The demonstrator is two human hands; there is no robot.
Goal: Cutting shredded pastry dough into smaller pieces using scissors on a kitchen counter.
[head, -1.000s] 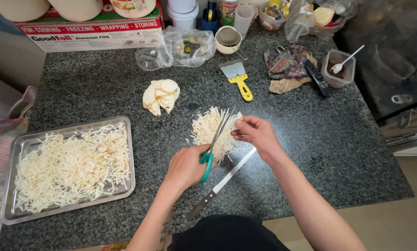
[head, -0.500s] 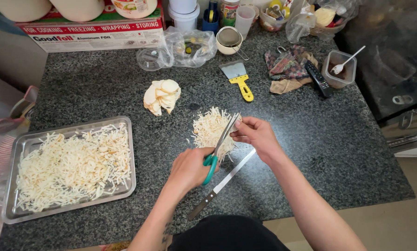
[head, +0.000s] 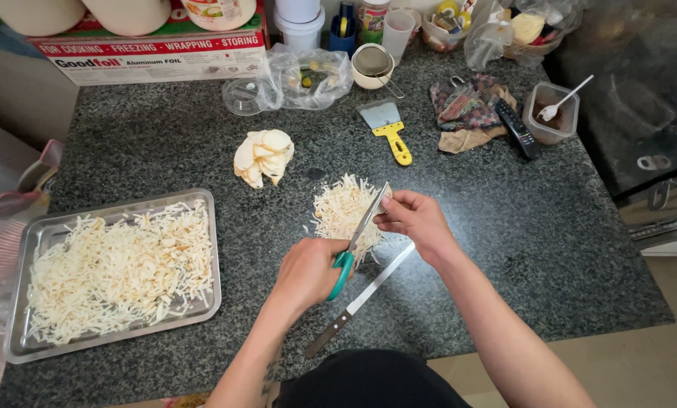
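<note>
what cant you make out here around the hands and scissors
- Head view: what the right hand pinches at the scissors blades; its fingers cover it.
- Scissor handles: mostly hidden inside the left hand's grip.
- Knife tip: tucked under the right hand.
- Tray: near left corner cut off by the frame's edge and a plastic bag.
- Shredded pile: single strips too small to tell apart.

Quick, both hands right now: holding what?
Left hand: closed on the green-handled scissors.
Right hand: fingers pinched at the scissor tips; what it holds cannot be told.
</note>
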